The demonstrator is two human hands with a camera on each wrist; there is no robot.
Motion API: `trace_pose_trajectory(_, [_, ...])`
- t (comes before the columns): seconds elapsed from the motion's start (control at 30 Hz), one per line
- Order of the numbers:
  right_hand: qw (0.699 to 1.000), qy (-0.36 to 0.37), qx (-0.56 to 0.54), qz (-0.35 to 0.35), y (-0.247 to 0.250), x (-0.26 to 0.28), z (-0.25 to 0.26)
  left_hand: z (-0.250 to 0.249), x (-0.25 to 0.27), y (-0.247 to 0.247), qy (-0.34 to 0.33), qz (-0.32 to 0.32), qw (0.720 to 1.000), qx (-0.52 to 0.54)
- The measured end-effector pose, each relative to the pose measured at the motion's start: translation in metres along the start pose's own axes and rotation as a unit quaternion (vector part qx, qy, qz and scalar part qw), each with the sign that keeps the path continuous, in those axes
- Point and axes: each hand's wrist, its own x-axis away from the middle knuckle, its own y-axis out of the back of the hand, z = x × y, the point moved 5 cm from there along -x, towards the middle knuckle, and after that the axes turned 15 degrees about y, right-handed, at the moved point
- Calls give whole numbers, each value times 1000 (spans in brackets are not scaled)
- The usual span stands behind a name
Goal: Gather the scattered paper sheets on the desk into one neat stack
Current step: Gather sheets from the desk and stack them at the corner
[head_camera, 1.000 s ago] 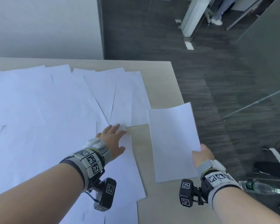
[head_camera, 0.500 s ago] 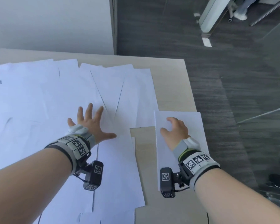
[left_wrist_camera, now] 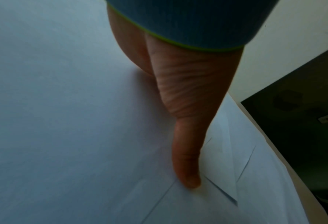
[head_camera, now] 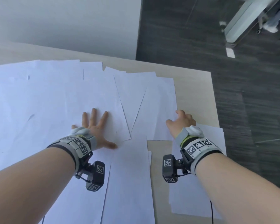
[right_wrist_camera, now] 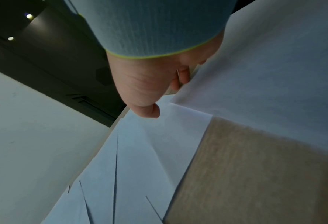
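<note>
Several white paper sheets (head_camera: 55, 102) lie fanned and overlapping across the wooden desk (head_camera: 192, 86). My left hand (head_camera: 95, 126) presses flat on them with fingers spread; in the left wrist view its thumb (left_wrist_camera: 188, 151) lies straight on the paper. My right hand (head_camera: 181, 122) sits at the right edge of the rightmost fanned sheet (head_camera: 160, 102). Its thumb (right_wrist_camera: 149, 112) rests on top of that sheet (right_wrist_camera: 168, 128) and its fingers (right_wrist_camera: 182, 77) curl at the edge. A separate sheet (head_camera: 192, 199) lies under my right wrist, near the desk's right side.
The desk's right edge (head_camera: 216, 110) drops to dark floor (head_camera: 249, 110). A grey wall (head_camera: 71, 21) stands behind the desk. A bare strip of desk (right_wrist_camera: 255, 166) shows between the fanned sheets and the separate sheet. Someone's shoe (head_camera: 271, 26) is far off, top right.
My right hand laid its sheet down near the desk's right side, then moved forward to the edge of the rightmost fanned sheet. My left hand slid left and spread flat.
</note>
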Motion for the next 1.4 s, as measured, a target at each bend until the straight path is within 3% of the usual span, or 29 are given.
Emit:
trace_pose_trajectory(0.23, [1000, 4, 5, 30, -4, -13, 43, 1, -2, 2, -5, 20, 1000, -14])
trace_pose_trajectory(0.4, [996, -8, -73, 42, -15, -15, 71, 1, -3, 2, -17, 29, 999, -3])
trace_pose_trajectory(0.77, [971, -98, -217, -19, -37, -34, 74, 1, -5, -3, -25, 38, 999, 10])
trace_pose_trajectory(1.0, [946, -74, -314, 9, -31, -14, 106, 3, -7, -6, -36, 39, 998, 20])
trace_pose_trajectory(1.23, [905, 7, -425, 12, -27, -4, 149, 4, -11, -6, -48, 32, 998, 29])
trace_pose_trajectory(1.4, [886, 1, -462, 36, -35, -7, 161, 4, -15, -6, -52, 26, 998, 31])
